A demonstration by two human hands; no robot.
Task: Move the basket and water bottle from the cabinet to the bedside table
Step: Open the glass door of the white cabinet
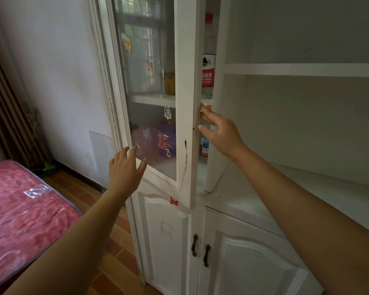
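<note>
A white cabinet stands in front of me, its glass door (186,124) swung partly open. Through the gap I see a clear water bottle (208,71) with a red cap and a red and white label, upright on an upper shelf. A small woven basket (170,83) shows through the glass on the same shelf, left of the bottle. My right hand (218,130) is at the door's edge, fingers spread and touching it. My left hand (126,169) hovers open in front of the lower glass pane, holding nothing.
A second bottle (204,145) stands on the lower shelf behind my right hand, beside a purple box (164,141). Open white shelves (296,69) lie to the right, lower doors with dark handles (200,250) below. A pink mattress (19,209) is at left.
</note>
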